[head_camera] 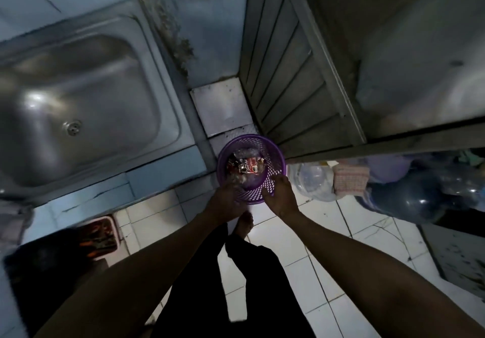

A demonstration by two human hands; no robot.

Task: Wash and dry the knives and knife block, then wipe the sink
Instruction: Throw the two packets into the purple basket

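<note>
Sink [78, 93] of stainless steel sits at the left, set into the pale blue table [157, 177], its basin holding only the round drain [72, 127] near the middle; no knives or knife block show anywhere in this view. Both hands reach down past the table's corner to a purple perforated basket [250, 169] standing on the white tiled floor [309, 246]. The left hand [227, 198] is at the basket's near left rim, but it is blurred and I cannot tell how its fingers lie or whether they grip. The right hand [280, 193] has its fingers curled over the near right rim, holding it. Inside the basket lie crumpled wrappers [245, 166], red and white, with clear plastic around them. A louvred grey door [286, 75] stands just behind the basket to the right. Further right, on the floor, are a clear plastic bag [312, 180], a pink checked cloth [350, 179] and dark bags [409, 198]. A bare foot [244, 223] and dark trousers [244, 285] show below the hands. At lower left sits a dark blurred object beside something with a red rim [101, 235].
</note>
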